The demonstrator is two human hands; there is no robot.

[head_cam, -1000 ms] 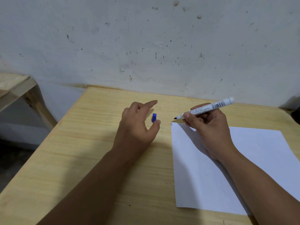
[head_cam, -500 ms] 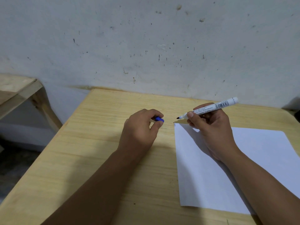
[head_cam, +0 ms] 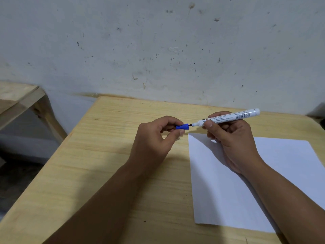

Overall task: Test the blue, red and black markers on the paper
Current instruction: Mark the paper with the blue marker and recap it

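My right hand grips a white-barrelled marker above the top left corner of the white paper, its dark tip pointing left. My left hand pinches the small blue cap between thumb and fingers, with the cap's open end facing the marker tip and almost touching it. A short dark mark sits at the paper's top left corner. No red or black marker is in view.
The paper lies on a light wooden table set against a stained white wall. Another wooden table or bench stands at the left, with a gap down to the dark floor between them.
My left hand picked the blue cap up off the table and carried it right to the marker tip. My right hand kept the marker nearly still above the paper's corner.
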